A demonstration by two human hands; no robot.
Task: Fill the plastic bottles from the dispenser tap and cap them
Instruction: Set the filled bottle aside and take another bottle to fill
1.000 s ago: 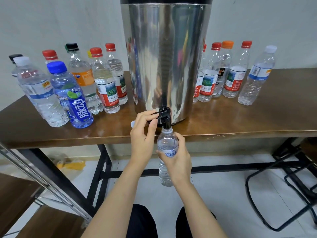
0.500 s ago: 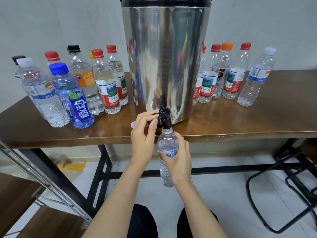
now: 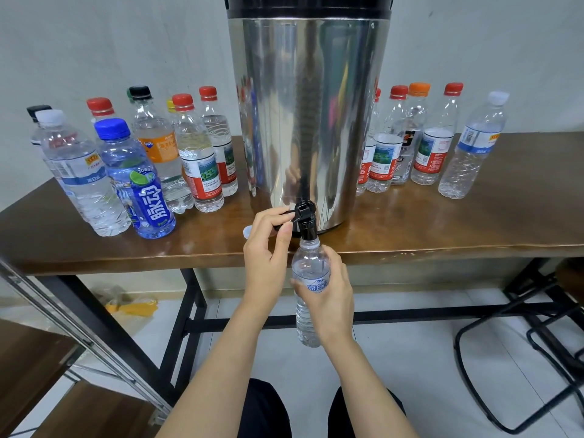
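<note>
Overflow is risked if the tap (image 3: 306, 218) is released late, and a spill if the neck of the bottle (image 3: 311, 275) slips from under it. The tap's lever is pinched by the left hand (image 3: 268, 257); the bottle, raised to the tap at the table's front edge, is gripped round its middle by the right hand (image 3: 330, 300).
</note>
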